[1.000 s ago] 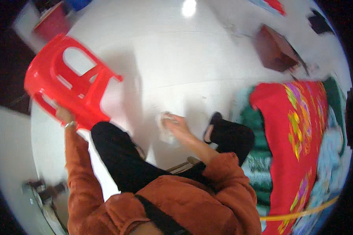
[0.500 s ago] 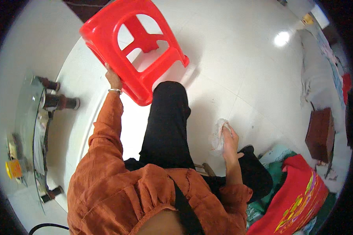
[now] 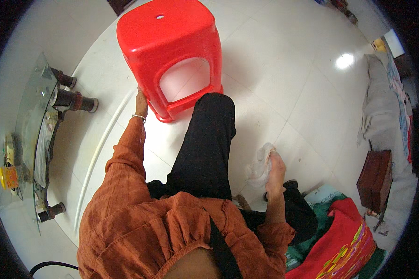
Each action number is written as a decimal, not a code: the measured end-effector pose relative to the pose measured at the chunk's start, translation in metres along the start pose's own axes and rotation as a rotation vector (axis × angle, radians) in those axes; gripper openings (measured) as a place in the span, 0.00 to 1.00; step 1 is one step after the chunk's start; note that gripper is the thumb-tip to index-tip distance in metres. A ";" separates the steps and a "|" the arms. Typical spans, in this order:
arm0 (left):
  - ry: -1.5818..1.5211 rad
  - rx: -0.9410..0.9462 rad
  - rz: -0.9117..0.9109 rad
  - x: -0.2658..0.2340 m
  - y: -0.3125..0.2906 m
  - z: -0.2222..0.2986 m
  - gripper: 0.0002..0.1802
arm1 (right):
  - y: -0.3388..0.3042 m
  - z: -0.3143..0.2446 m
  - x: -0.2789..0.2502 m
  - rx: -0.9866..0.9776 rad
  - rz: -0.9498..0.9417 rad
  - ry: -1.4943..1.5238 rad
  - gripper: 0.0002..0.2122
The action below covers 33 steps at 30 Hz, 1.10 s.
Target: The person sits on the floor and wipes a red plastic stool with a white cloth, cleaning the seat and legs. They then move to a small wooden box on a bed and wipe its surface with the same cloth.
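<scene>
A red plastic stool [image 3: 170,35], with a small hole in its seat and arched openings in its sides, stands in front of me, seat up. My left hand [image 3: 142,104] grips the lower left edge of the stool, its fingers partly hidden against the plastic. Bunched in my right hand [image 3: 276,168] is a thin whitish crumpled cloth [image 3: 260,170], held low over the floor beside my leg. The fingers of that hand are closed round it.
At the left is a glass-topped table [image 3: 27,125] with dark round legs and a yellow container [image 3: 8,177]. Red and green fabric [image 3: 344,232] lies at the lower right, near a brown box [image 3: 375,180]. Light tiles [image 3: 284,79] cover the floor.
The stool has turned from a tilt, with its open underside showing, to sit upright with its seat facing up. My left hand stays on its side. The right hand still holds the cloth.
</scene>
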<state>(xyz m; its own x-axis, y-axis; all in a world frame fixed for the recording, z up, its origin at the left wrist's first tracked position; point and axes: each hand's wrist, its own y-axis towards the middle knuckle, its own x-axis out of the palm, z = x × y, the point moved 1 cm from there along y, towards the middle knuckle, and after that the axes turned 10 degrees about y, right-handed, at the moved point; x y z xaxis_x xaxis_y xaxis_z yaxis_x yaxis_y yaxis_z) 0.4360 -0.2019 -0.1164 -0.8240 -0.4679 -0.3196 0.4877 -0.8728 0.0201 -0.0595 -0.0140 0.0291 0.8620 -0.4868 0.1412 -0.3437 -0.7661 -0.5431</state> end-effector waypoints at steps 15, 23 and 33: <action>-0.525 -0.697 -0.033 0.033 -0.049 0.027 0.19 | -0.013 -0.046 -0.006 -0.147 -0.189 0.917 0.22; -0.032 0.509 -0.887 0.088 -0.183 0.272 0.23 | -0.044 -0.079 0.015 -0.263 -0.124 0.772 0.23; -0.380 -0.133 -1.491 0.166 -0.257 0.319 0.24 | -0.087 -0.091 -0.002 -0.489 -0.215 0.666 0.20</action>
<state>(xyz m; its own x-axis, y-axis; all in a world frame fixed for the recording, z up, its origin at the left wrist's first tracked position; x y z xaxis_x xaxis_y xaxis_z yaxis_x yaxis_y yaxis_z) 0.0822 -0.0992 0.1274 -0.5827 0.7630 0.2800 -0.8124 -0.5559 -0.1760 -0.0653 0.0151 0.1515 0.5806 -0.3374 0.7410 -0.4518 -0.8906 -0.0515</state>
